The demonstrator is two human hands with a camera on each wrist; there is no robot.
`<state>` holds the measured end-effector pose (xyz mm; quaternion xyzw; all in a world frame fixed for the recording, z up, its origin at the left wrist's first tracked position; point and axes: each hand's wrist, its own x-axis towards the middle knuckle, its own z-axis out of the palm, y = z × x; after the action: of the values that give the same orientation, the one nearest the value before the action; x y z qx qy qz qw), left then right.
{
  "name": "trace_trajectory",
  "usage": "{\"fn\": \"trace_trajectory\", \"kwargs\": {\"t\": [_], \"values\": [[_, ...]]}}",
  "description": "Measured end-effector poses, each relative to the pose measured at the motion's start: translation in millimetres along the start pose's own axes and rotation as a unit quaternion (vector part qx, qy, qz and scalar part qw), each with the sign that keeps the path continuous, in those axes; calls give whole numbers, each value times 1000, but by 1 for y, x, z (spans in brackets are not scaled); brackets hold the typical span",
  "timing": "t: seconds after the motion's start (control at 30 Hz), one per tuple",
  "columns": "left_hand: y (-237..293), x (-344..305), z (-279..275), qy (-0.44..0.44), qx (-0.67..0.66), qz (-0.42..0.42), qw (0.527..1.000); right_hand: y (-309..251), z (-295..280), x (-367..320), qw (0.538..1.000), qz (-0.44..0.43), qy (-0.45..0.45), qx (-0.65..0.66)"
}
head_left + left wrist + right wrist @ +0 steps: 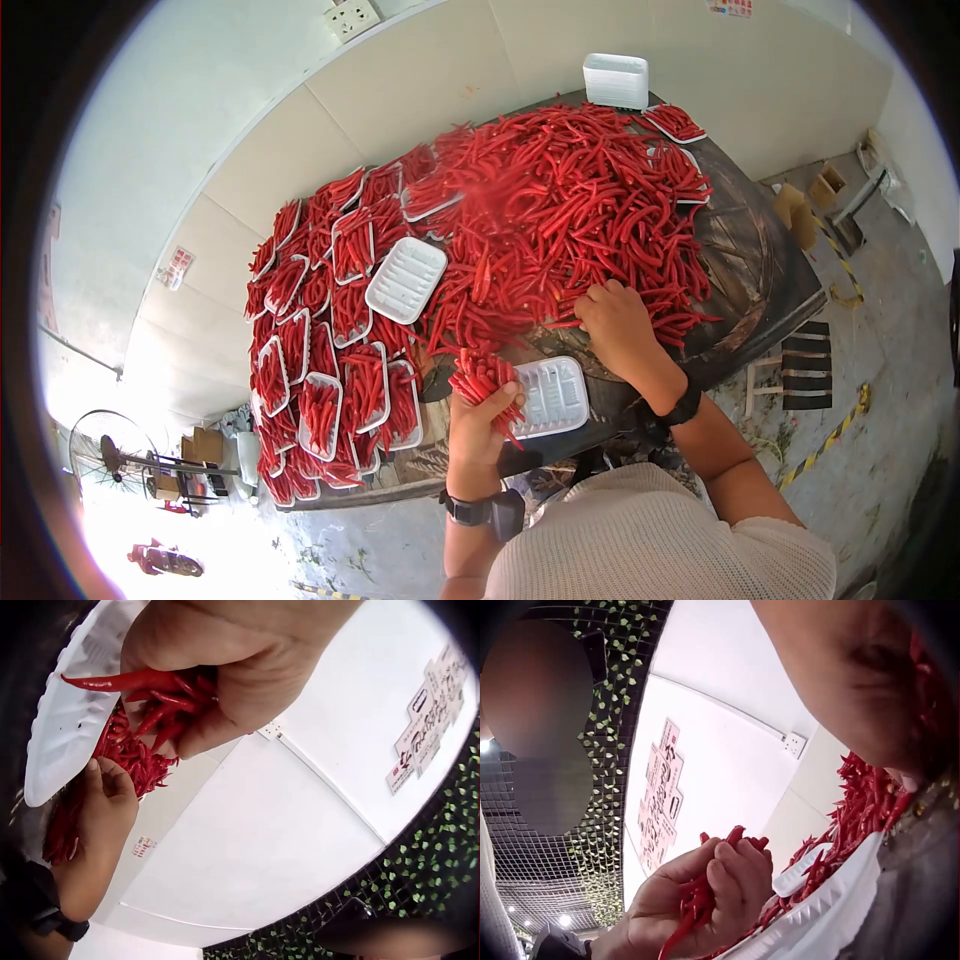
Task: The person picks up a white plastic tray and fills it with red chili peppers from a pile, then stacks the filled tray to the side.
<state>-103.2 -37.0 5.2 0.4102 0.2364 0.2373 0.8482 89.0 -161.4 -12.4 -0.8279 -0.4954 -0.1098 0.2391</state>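
At the table [762, 268] edge our left hand [475, 425] clenches a chilli bunch [483, 378] beside the white tray [558, 398] — pods parallel, so none slip; right hand [620, 325] on the heap [570, 190], grip unclear.

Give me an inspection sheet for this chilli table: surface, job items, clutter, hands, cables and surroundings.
Surface: dark table, mostly covered by a red chilli pile.
Job's things: bunch of chillies at the near edge; empty tray beside it, in front of the person; filled trays crowded along the left side.
Clutter: spare tray lying on top of the filled ones; stack of empty trays at the far end.
Hands: left hand grips the bunch; right hand is at the pile's near edge, grip unclear.
Cables: nothing seen.
Surroundings: wall socket on the pale wall; fan and stool on the floor.
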Motion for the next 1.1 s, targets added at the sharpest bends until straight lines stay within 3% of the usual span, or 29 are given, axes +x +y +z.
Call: {"fn": "trace_trajectory", "kwargs": {"t": [0.1,0.17,0.2,0.27,0.33,0.4,0.43,0.57,0.63,0.67,0.7,0.73,0.77,0.8,0.87,0.93,1.0,1.1], "values": [[0,0,-10,16,25,37,999,-4,-13,-2,1000,-16,-15,16],[2,0,-10,24,38,64,997,-13,-30,-3,971,-25,-75,227],[2,-1,-10,31,52,86,994,-17,-37,-5,970,-26,-77,228],[-1,-1,-2,37,84,100,991,-27,-47,-8,920,-113,-177,331],[-1,-1,1,41,115,116,986,-38,-49,-6,916,-146,-154,342],[1,-5,2,-118,129,6,985,-48,-49,-4,874,-71,-97,472],[0,-7,9,-86,80,-2,993,-50,-44,-6,842,-41,-90,530],[-3,-4,-1,-73,124,12,990,-51,-38,-9,853,-42,-73,516],[-5,-6,3,-26,201,135,970,-46,-44,-10,902,-2,-44,429],[0,-8,6,-25,203,133,970,-39,-40,-13,901,0,-43,432],[9,-11,14,-29,384,181,905,-31,-37,-14,926,13,-60,372],[15,-10,19,-32,549,222,805,-25,-35,-17,947,27,-76,311],[17,-4,19,-91,602,266,747,-21,-35,-21,947,47,-84,307],[16,0,20,-94,602,265,747,-20,-32,-23,947,50,-84,306],[10,8,21,-167,698,252,649,-20,-20,-29,944,19,-12,329],[4,13,21,-190,710,242,633,-24,-14,-35,937,17,-22,348],[7,14,24,-170,672,215,687,-29,-12,-39,929,16,-31,369],[12,16,25,-183,672,220,683,-37,-18,-41,939,2,-72,336]]}}
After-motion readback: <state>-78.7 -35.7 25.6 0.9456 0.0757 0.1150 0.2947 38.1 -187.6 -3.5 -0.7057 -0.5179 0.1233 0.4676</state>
